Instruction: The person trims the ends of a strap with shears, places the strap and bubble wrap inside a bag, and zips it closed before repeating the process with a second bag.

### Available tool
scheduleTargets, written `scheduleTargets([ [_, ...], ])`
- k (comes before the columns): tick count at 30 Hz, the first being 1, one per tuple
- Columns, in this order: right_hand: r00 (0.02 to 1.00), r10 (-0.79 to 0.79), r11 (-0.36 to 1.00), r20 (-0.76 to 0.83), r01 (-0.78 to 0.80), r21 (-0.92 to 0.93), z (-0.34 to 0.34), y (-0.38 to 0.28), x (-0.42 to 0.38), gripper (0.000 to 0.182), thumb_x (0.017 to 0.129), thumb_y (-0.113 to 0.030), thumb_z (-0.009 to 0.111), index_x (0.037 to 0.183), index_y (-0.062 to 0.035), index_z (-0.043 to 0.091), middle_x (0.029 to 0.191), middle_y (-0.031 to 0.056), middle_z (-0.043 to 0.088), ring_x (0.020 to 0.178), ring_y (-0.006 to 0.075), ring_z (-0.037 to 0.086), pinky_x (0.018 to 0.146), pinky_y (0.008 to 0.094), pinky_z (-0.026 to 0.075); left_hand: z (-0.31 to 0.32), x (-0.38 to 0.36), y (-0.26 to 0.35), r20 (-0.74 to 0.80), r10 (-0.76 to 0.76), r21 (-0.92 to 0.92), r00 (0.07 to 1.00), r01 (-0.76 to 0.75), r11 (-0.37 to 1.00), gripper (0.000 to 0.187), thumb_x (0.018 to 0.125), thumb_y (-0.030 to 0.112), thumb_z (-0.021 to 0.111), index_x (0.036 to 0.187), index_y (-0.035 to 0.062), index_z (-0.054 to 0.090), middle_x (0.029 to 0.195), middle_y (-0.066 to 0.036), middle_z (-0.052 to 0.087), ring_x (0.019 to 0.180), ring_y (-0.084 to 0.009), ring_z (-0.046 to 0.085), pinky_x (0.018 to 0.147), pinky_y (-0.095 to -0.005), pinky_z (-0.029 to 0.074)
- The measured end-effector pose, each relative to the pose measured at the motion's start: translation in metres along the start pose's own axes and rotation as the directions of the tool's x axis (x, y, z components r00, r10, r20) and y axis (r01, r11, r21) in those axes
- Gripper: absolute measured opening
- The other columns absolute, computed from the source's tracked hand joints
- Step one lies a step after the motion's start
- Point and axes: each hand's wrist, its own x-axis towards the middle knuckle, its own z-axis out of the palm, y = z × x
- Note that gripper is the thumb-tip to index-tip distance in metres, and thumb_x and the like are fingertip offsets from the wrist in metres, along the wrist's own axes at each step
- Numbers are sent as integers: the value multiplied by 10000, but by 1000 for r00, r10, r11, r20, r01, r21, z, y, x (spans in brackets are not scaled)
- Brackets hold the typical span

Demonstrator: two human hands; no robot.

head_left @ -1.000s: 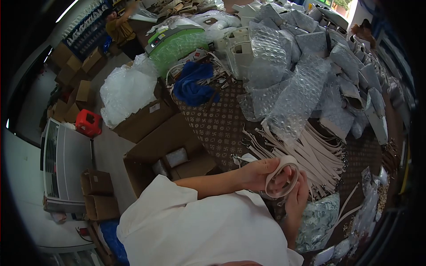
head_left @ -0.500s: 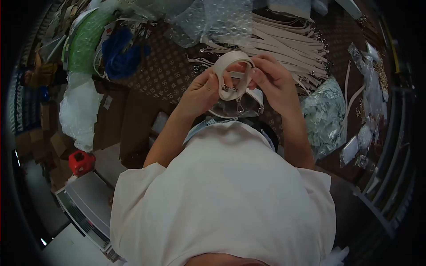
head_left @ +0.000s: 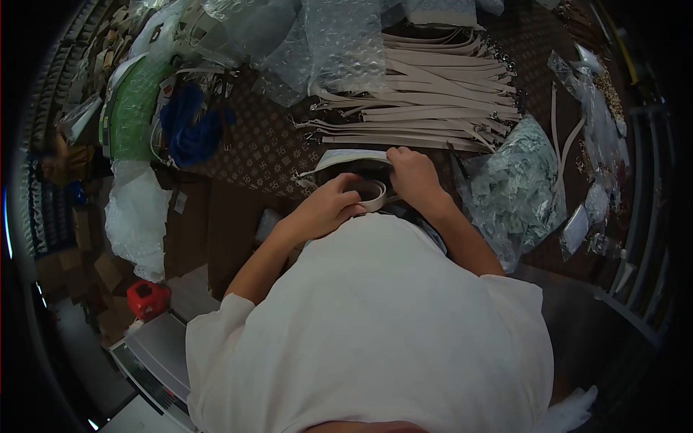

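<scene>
Close to my body, a coiled cream strap (head_left: 377, 193) sits at the mouth of a small bag (head_left: 346, 156) with a pale rim and a dark inside. My left hand (head_left: 328, 207) is closed on the coil, its fingers bent over the left side. My right hand (head_left: 414, 177) pinches the bag's rim at its right end. The bag's lower part is hidden behind my hands and shirt. Just beyond it lies a row of flat beige straps (head_left: 433, 101) with metal clasps.
Bubble wrap (head_left: 343, 47) covers the straps' left end. A clear bag of small silvery packets (head_left: 516, 187) lies right. Blue material (head_left: 189, 126) and a green bubble-wrapped item (head_left: 144, 108) are left. A red container (head_left: 149, 299) stands lower left. Another person's arm (head_left: 68, 159) shows far left.
Both hands have come down toward my body. The coiled strap went from being held up in both hands to the bag's mouth, and my right hand has moved onto the bag's rim.
</scene>
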Motion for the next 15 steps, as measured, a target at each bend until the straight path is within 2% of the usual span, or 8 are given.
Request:
scheduleTargets([
  [2, 999, -40, 999, -10, 41, 34, -4, 3, 2, 171, 664, -36, 578, 832, -18, 552, 774, 156, 572, 709, 331, 582, 634, 411, 476, 0, 3, 1, 1, -18, 90, 1000, 18, 996, 218, 815, 215, 576, 792, 1, 542, 1085, -208, 490, 955, -334, 516, 768, -363, 448],
  [4, 995, -94, 994, -21, 95, 62, -8, 3, 7, 120, 682, -30, 554, 801, -12, 552, 734, 153, 574, 689, 333, 590, 621, 414, 483, 8, 17, 6, 45, -271, 395, 961, 232, 889, 183, 815, 202, 543, 798, 23, 578, 907, -173, 591, 824, -311, 591, 680, -360, 477],
  [7, 995, -93, 996, 29, 93, 2, -8, 0, 5, 119, 675, -29, 555, 793, -18, 556, 753, 150, 576, 703, 329, 591, 628, 405, 484, 25, 55, 6, -30, -410, 525, 911, 364, 769, 149, 781, 181, 517, 800, 58, 599, 764, -137, 617, 708, -290, 614, 578, -376, 485],
  [9, 998, -64, 998, -16, 64, -15, -4, 2, 6, 126, 648, 2, 543, 773, -19, 545, 742, 163, 571, 710, 338, 574, 634, 411, 467, 47, 74, -1, 195, -429, 617, 882, 229, 753, 165, 729, 168, 514, 827, 79, 613, 727, -127, 624, 688, -283, 620, 552, -388, 486],
  [10, 995, -91, 995, -30, 90, -29, -5, 3, 8, 126, 648, 2, 543, 773, -19, 545, 742, 163, 571, 710, 338, 574, 634, 411, 467, 54, 79, -11, 164, -438, 619, 884, 254, 743, 182, 713, 169, 530, 841, 73, 616, 775, -130, 629, 694, -272, 624, 538, -397, 489],
  [12, 995, -96, 995, -18, 95, -12, -6, 4, 7, 126, 650, 3, 535, 774, -18, 537, 733, 162, 568, 702, 342, 573, 626, 413, 465, 63, 74, -32, -11, -224, 482, 975, 201, 853, 215, 734, 173, 517, 892, 64, 615, 863, -146, 623, 743, -290, 620, 593, -398, 495],
  [13, 992, -118, 993, -34, 117, -20, -7, 3, 6, 126, 650, 3, 535, 774, -18, 537, 733, 162, 568, 702, 342, 573, 626, 413, 465, 56, 79, -29, 153, -353, 447, 923, 254, 858, 271, 769, 139, 497, 1011, 55, 586, 1072, -160, 573, 949, -268, 585, 779, -374, 473],
  [15, 995, -104, 995, -15, 103, -15, -6, 3, 7, 136, 648, 5, 530, 781, -23, 535, 726, 159, 565, 697, 346, 572, 620, 417, 463, 63, 80, -64, 243, -213, 343, 946, 122, 931, 294, 783, 137, 475, 1050, 50, 565, 1107, -166, 554, 1002, -278, 554, 838, -368, 435],
])
